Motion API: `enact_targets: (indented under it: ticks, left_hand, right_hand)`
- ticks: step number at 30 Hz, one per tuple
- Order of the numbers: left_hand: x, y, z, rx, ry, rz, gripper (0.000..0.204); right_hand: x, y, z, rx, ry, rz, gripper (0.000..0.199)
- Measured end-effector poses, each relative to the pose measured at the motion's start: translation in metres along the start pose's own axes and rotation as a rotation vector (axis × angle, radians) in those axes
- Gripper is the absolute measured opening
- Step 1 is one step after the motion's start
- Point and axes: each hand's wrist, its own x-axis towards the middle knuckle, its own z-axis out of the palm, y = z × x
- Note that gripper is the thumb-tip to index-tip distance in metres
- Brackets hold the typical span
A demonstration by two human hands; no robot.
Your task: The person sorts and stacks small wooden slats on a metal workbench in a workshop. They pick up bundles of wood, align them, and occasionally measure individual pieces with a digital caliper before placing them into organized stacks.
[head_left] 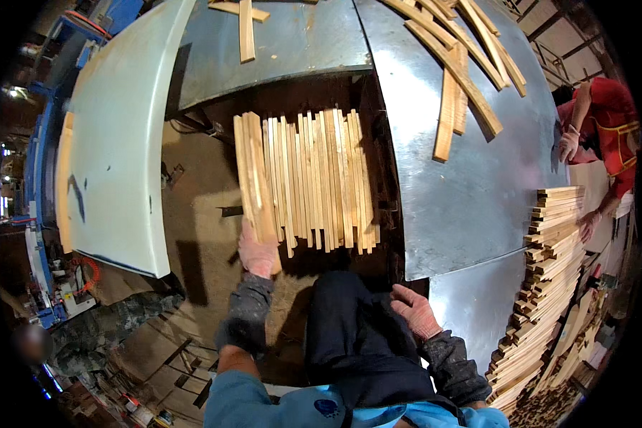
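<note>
My left hand (257,251), in a pale pinkish glove, is closed round the near end of a few wooden slats (255,171) held side by side. They lie along the left edge of a stack of wooden slats (317,178), set in rows in the gap between the metal tables. How many slats are in my grip I cannot make out. My right hand (415,312), gloved alike, rests by my right knee near the corner of the metal table, its fingers stretched out and nothing seen in them.
Loose curved slats (464,71) lie on the right metal table (471,192); two more (246,28) are on the far table. A tall slat pile (542,285) stands at the right. Beyond it, a person in red (606,128) reaches toward that pile. A pale panel (118,143) stands left.
</note>
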Motion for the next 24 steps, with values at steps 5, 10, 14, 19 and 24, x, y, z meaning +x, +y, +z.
enact_targets:
  ticks: [5,10,14,19,24]
  left_hand:
    - [0.08,-0.045,0.022,0.311,-0.065,-0.03,0.101]
    - [0.102,-0.092,0.051,0.337,-0.128,0.021,0.103]
    - [0.106,-0.12,0.059,0.276,-0.187,0.117,0.11]
    - [0.111,-0.111,0.055,0.256,-0.368,0.08,0.111]
    - [0.111,-0.082,0.049,0.152,-0.468,0.076,0.098]
  right_hand:
    - [0.024,0.017,0.03,-0.005,-0.089,0.122,0.059]
    - [0.035,0.039,0.05,0.1,-0.113,0.217,0.061]
    - [0.042,0.033,0.059,0.1,-0.108,0.248,0.062]
    - [0.047,0.054,0.065,0.113,-0.094,0.227,0.059]
    - [0.051,0.073,0.075,0.108,-0.116,0.153,0.056]
